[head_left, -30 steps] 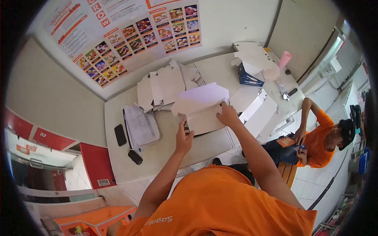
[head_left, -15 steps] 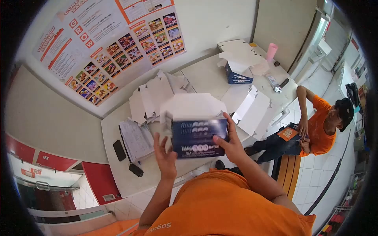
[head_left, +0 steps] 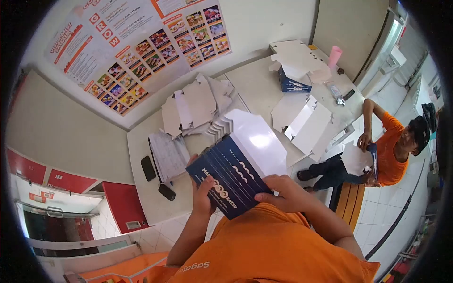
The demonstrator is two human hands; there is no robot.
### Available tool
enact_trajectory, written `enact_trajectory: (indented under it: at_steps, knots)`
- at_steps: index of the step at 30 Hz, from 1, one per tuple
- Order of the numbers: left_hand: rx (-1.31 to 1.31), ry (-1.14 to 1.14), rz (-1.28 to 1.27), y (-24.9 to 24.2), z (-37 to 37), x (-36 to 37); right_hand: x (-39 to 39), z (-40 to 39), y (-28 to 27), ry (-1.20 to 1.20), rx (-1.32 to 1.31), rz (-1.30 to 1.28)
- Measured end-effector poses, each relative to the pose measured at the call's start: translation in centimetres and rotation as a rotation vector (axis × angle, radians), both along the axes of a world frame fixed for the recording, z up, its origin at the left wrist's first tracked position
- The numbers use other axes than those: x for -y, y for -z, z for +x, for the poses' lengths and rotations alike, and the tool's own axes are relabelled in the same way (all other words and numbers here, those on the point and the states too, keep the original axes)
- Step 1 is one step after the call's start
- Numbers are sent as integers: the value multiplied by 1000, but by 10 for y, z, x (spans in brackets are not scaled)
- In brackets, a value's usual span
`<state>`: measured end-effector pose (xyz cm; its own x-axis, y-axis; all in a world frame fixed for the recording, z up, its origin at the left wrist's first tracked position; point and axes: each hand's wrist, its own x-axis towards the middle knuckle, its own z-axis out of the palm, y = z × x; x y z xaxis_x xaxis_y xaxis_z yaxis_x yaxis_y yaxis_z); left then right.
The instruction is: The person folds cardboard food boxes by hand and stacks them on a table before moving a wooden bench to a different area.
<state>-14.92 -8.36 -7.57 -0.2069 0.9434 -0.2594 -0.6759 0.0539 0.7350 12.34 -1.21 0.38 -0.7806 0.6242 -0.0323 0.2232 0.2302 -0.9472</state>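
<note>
A stack of nested dark blue food boxes is held up in front of my body, tilted, with white lettering on the front. Its white lid flaps stand open and point away from me. My left hand grips the stack's left end, thumb on the printed face and fingers partly hidden behind. At the right side, my right hand is closed on the edge near the front corner. Beyond the stack, white unfolded box cartons lie piled on the table.
On the white table are another blue box stack, flat white cartons, papers, a phone, a small black item and a pink cup. A co-worker sits at right on a wooden bench, holding a box.
The box stack has turned from level to slanted and come nearer my body. My left hand has closed on its end. The co-worker's box now shows its white inside.
</note>
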Motion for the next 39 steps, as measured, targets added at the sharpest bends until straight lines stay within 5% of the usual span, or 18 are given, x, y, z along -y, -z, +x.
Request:
enact_trajectory:
  at_steps: [10, 14, 16, 18, 22, 32, 35, 37, 39]
  knots:
    - [-77, 58, -13, -20, 17, 27, 9, 10, -1, -3, -34, -64]
    - [-244, -26, 80, -65, 39, 15, 12, -8, -19, 1, 6, -149]
    - [-258, -57, 61, -60, 49, 21, 19, -18, -12, 206, -135, -390]
    - [-521, 114, 162, -46, 58, 30, 17, -20, -13, 227, -184, -364]
    - [-281, 144, 68, -48, 60, 35, 6, -10, -11, 186, -104, -411]
    - [-202, 122, 95, -51, 58, 38, 10, -8, 9, 153, -186, -472]
    - [-408, 120, 117, -32, 42, 33, 10, -10, 6, 160, -323, -449]
    - [-1165, 182, 449, -10, 25, 29, 8, -10, -7, 174, -446, -424]
    - [-1111, 224, 460, -12, 19, 34, 8, -6, -20, 175, -330, -61]
